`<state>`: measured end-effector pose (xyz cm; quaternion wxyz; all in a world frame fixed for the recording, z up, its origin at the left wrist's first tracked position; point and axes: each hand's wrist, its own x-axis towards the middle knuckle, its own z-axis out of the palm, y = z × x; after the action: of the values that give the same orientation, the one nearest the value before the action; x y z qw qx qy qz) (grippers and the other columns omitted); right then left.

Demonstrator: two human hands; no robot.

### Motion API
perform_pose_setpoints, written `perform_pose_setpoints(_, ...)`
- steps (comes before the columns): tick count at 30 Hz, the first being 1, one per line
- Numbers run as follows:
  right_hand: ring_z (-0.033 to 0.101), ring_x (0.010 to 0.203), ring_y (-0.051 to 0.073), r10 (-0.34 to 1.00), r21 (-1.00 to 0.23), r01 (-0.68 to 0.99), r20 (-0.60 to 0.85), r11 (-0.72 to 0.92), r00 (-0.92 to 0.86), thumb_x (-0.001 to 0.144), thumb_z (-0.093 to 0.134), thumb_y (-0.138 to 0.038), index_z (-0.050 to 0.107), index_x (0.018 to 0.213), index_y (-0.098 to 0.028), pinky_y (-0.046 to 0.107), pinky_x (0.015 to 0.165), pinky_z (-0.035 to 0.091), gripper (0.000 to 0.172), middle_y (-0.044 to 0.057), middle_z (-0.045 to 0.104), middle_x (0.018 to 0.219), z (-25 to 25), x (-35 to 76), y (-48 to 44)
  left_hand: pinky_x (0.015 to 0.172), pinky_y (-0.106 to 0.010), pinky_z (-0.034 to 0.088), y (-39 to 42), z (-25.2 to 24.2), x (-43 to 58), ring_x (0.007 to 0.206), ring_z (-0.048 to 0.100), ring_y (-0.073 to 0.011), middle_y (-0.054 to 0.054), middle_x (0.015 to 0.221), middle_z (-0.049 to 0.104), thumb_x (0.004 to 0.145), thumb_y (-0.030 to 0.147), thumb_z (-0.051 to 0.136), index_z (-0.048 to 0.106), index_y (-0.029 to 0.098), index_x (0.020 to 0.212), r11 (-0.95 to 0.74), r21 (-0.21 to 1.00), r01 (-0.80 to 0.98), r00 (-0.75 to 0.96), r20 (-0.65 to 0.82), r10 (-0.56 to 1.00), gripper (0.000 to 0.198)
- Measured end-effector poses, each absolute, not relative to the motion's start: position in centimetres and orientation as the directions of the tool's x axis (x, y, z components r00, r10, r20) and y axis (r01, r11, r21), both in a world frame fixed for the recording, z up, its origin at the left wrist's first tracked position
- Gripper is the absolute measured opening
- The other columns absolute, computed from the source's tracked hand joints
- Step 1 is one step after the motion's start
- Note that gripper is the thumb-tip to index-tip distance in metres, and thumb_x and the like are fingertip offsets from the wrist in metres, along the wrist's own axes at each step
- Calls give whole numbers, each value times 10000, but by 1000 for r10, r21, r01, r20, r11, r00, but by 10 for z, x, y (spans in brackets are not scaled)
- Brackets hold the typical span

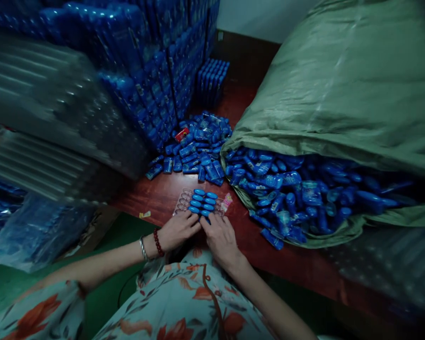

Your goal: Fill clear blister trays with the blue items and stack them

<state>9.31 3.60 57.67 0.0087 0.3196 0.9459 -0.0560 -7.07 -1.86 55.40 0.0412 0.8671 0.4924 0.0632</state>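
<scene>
A clear plastic tray [181, 204] with rounded pockets lies near the table's front edge. Glossy blue flip-cap containers [199, 192] sit in its middle in two short columns, while pockets at its left and right sides hold none. My left hand [179, 230] is at the tray's near end, its fingers bent and closed on a blue container. From the other side my right hand [219, 234] closes its fingers on a blue container [204, 219] in the nearest row. My fingers partly hide that row.
Loose blue containers [198, 153] lie heaped behind the tray, with one red pack [182, 135]. A large green sack [326, 94] spills more at right. Blue packs [138, 80] stack high at back left, beside piled clear trays [56, 104]. A pink sticker [227, 201] lies right of the tray.
</scene>
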Motion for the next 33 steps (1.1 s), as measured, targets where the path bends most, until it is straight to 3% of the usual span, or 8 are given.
perform_pose_setpoints(5, 591, 854, 171, 579, -212, 561, 27, 800, -815, 901, 492, -296, 587, 1090, -231, 287, 749, 418, 221, 54, 632, 970, 584, 112, 57, 690, -315, 460, -21, 549, -90, 842, 522, -186, -111, 992, 592, 905, 166, 407, 495, 150, 1160, -516, 113, 849, 459, 326, 826, 270)
perform_pose_setpoints(8, 608, 820, 141, 659, -324, 592, 158, 738, -735, 937, 411, -296, 616, 1029, -219, 239, 732, 431, 237, 48, 647, 918, 588, 112, 89, 702, -299, 469, 5, 546, -106, 835, 548, -169, -98, 980, 602, 920, 225, 404, 546, 174, 1091, -379, 307, 873, 202, 479, 854, 228)
perform_pose_setpoints(11, 624, 883, 163, 764, -306, 705, 155, 640, -626, 946, 358, -238, 581, 1092, -209, 246, 736, 453, 269, 65, 643, 991, 590, 85, 132, 751, -282, 480, 60, 547, -113, 834, 572, -157, -84, 899, 594, 933, 238, 366, 586, 148, 925, -71, 528, 847, -112, 307, 945, 238)
perform_pose_setpoints(13, 638, 870, 187, 803, -182, 787, 35, 590, -594, 932, 357, -200, 517, 1177, -192, 270, 709, 472, 293, 98, 624, 1047, 591, 58, 157, 807, -315, 476, 99, 549, -111, 916, 578, -193, -106, 971, 594, 900, 242, 444, 563, 128, 998, 90, 488, 868, -167, 117, 979, 191)
perform_pose_setpoints(17, 651, 873, 221, 803, 3, 812, -151, 584, -577, 865, 407, -96, 470, 1197, -127, 293, 701, 487, 339, 176, 582, 1080, 585, 17, 182, 766, -351, 487, 141, 548, -102, 934, 595, -263, -163, 1048, 583, 744, 144, 627, 477, 78, 1150, 119, 428, 896, -127, -10, 992, 438)
perform_pose_setpoints(24, 644, 902, 241, 774, -24, 791, -189, 611, -604, 809, 525, -149, 444, 1205, -138, 317, 730, 491, 404, 172, 562, 1096, 581, 22, 176, 769, -332, 495, 120, 543, -117, 914, 628, -244, -150, 1136, 551, 745, 85, 579, 409, 136, 1279, 89, 423, 902, -58, -86, 995, 562)
perform_pose_setpoints(30, 612, 919, 200, 838, -616, 617, 138, 490, -529, 903, 423, -273, 452, 1193, -200, 335, 802, 484, 301, 85, 598, 1086, 592, 87, 139, 846, -331, 492, 48, 550, -141, 939, 603, -193, -71, 1009, 613, 852, 257, 522, 563, 155, 1053, 21, 754, 657, -344, 275, 898, 230)
perform_pose_setpoints(33, 608, 892, 170, 904, -871, 404, 96, 279, -417, 851, 530, -344, 507, 1093, -221, 309, 790, 506, 273, 42, 608, 1009, 583, 131, 104, 850, -316, 492, -12, 551, -138, 923, 610, -179, -47, 986, 634, 819, 335, 586, 577, 167, 1021, 106, 864, 492, -569, 228, 790, 263)
